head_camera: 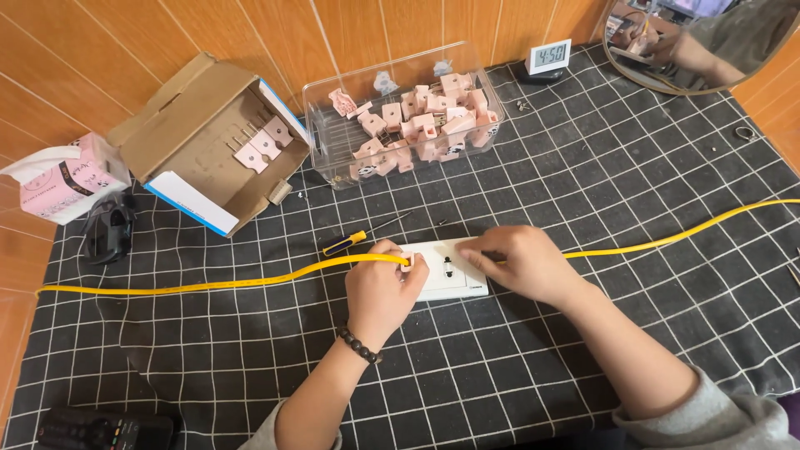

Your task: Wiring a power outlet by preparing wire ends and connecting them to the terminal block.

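Note:
A white wall socket plate (446, 275) lies flat on the black checked cloth (517, 367) in the middle of the table. My left hand (379, 287) pinches the end of a yellow wire (208, 283) at the plate's left edge. My right hand (521, 262) rests on the plate's right side, fingers curled over it, where another yellow wire (683, 237) runs off to the right. A screwdriver with a blue and yellow handle (354, 240) lies just behind my left hand.
A clear plastic box (333, 100) of pink plugs stands behind, beside an open cardboard box (179, 125). A tissue pack (67, 179) and a black object (108, 229) sit far left. A small clock (548, 57), a round mirror (708, 50) and a dark device (100, 429) are also around.

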